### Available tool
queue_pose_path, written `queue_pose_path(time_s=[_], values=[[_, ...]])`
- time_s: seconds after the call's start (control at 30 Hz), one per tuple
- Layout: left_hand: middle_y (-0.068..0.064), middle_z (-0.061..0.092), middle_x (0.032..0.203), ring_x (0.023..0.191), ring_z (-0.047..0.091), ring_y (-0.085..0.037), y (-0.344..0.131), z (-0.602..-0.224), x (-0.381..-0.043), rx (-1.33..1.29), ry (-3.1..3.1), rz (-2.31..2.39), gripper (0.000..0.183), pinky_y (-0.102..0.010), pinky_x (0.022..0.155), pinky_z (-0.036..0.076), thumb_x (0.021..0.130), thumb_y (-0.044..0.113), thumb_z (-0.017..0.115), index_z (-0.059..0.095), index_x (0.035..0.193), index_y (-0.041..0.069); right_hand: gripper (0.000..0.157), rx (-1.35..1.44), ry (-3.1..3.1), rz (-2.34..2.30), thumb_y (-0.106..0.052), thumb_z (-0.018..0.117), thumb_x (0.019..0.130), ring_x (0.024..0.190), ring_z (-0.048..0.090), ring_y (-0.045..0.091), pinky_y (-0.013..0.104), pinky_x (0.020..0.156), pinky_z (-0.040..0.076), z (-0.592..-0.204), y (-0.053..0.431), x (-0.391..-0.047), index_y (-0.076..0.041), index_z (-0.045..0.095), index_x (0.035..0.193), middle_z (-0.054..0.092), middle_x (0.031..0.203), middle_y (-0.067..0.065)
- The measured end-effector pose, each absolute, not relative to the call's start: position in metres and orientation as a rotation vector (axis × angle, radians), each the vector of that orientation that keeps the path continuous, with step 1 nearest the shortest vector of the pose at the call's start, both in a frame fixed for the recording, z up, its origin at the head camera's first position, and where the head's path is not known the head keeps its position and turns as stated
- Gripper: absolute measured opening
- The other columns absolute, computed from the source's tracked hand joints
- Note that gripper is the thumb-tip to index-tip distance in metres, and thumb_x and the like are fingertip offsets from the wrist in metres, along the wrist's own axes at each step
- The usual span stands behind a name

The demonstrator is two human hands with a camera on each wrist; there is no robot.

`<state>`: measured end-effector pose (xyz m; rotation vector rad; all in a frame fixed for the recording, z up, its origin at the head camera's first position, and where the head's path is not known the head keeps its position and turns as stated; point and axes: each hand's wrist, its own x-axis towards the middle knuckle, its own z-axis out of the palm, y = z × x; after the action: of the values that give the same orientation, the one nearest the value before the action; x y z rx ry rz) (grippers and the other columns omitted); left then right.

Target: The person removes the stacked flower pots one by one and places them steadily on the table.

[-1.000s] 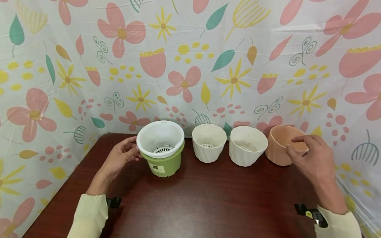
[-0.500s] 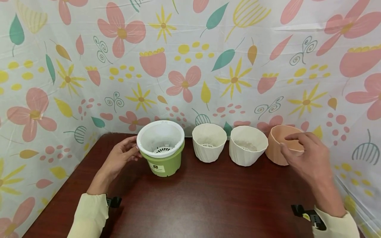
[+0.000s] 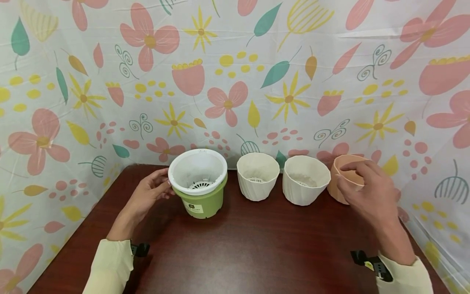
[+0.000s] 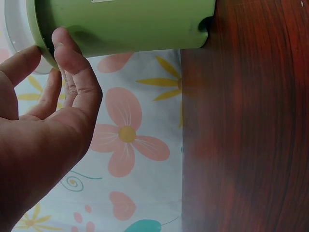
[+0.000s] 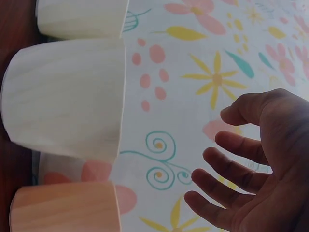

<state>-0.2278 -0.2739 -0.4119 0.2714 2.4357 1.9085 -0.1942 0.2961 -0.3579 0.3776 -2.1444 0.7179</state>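
In the head view, a white slotted-bottom inner pot [image 3: 198, 163] sits in a green flower pot [image 3: 205, 204] with a label. My left hand [image 3: 148, 192] holds that pot's left side by the rim; in the left wrist view its fingers [image 4: 79, 77] bend at the green rim. To the right stand two white ribbed flower pots, one nearer [image 3: 258, 190] the green pot and one farther [image 3: 304, 192]. My right hand [image 3: 371, 188] hovers before the peach flower pot [image 3: 335, 185], partly hiding it. In the right wrist view that hand's fingers [image 5: 241, 174] are loosely bent with nothing between them.
The pots stand in a row along the back of the dark red wooden table [image 3: 249, 253]. A white cloth with a floral print [image 3: 227, 81] hangs close behind them and along both sides. A black device [image 3: 139, 249] is on the left wrist, another [image 3: 372, 263] on the right.
My right hand has moved left across the front of the peach pot, covering more of it. The left hand and all the pots have stayed in place.
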Motion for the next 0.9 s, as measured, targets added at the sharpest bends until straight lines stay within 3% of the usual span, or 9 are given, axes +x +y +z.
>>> queue_pose_path(time_s=[0.27, 0.47, 0.57, 0.9], values=[[-0.005, 0.066, 0.12, 0.096, 0.072, -0.018, -0.274, -0.411, -0.227, 0.287, 2.43, 1.912, 0.058, -0.037, 0.087, 0.063, 0.109, 0.028, 0.063, 0.044, 0.159, 0.006, 0.007, 0.571, -2.025, 0.747, -0.01, 0.074, 0.084, 0.098, 0.061, 0.022, 0.01, 0.1, 0.039, -0.352, 0.284, -0.204, -0.005, 0.076, 0.088, 0.072, 0.098, 0.008], [-0.006, 0.065, 0.122, 0.096, 0.072, -0.018, -0.274, -0.412, -0.227, 0.274, 2.417, 1.919, 0.058, -0.034, 0.087, 0.063, 0.109, 0.029, 0.063, 0.044, 0.159, 0.007, 0.019, 0.601, -1.95, 0.711, -0.019, 0.066, 0.085, 0.087, 0.061, 0.026, 0.01, 0.093, 0.039, -0.35, 0.277, -0.208, -0.003, 0.075, 0.082, 0.074, 0.091, 0.012], [-0.007, 0.065, 0.123, 0.097, 0.071, -0.019, -0.273, -0.412, -0.227, 0.275, 2.417, 1.915, 0.058, -0.035, 0.088, 0.063, 0.109, 0.029, 0.063, 0.044, 0.159, 0.007, 0.02, 0.599, -1.958, 0.697, -0.019, 0.067, 0.083, 0.085, 0.062, 0.027, 0.011, 0.088, 0.038, -0.349, 0.275, -0.208, -0.002, 0.077, 0.083, 0.074, 0.09, 0.014], [-0.007, 0.066, 0.121, 0.097, 0.071, -0.019, -0.273, -0.412, -0.227, 0.272, 2.415, 1.92, 0.059, -0.034, 0.087, 0.063, 0.109, 0.03, 0.064, 0.044, 0.16, 0.008, 0.012, 0.558, -2.089, 0.691, -0.009, 0.077, 0.083, 0.097, 0.063, 0.031, 0.018, 0.096, 0.037, -0.349, 0.274, -0.206, -0.001, 0.078, 0.092, 0.075, 0.093, 0.013]])
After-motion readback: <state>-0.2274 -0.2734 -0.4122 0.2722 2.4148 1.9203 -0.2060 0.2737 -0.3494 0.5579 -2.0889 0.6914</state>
